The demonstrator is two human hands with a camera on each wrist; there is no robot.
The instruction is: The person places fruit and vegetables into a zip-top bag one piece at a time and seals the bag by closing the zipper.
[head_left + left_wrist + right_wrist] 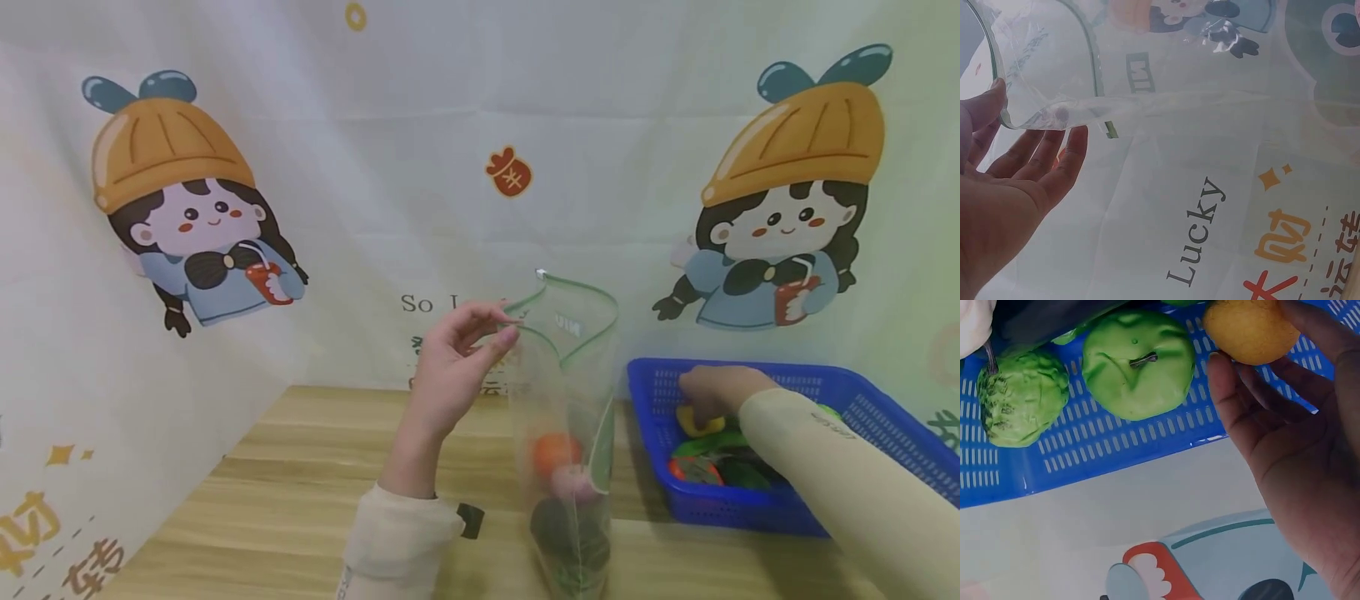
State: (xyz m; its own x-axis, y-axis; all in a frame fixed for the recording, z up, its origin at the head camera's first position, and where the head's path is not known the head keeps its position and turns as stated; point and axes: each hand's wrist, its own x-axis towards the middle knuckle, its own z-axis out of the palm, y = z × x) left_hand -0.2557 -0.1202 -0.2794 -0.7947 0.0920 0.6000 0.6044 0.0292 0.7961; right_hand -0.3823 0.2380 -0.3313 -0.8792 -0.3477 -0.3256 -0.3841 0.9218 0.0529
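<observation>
In the head view my left hand [453, 362] pinches the rim of a clear zip bag [566, 392] between thumb and fingers. The bag stands upright, its green-edged mouth spread apart. Through its wall show an orange ball-like item [557, 454], a pinkish item [576, 483] and a dark one [570, 533]. My right hand [712, 392] reaches down into a blue basket [750, 517]. There, in the right wrist view, its thumb and fingers hold a round yellow-orange fruit [1250, 328]; part of the fruit is cut off by the frame edge.
The basket also holds a green apple-shaped item [1138, 365], a crinkled green ball [1022, 400], a dark purple item [1054, 319] and a red-orange item [693, 469]. A small black object [470, 521] lies by the left sleeve. A printed cloth [375, 208] hangs behind the wooden table [300, 500].
</observation>
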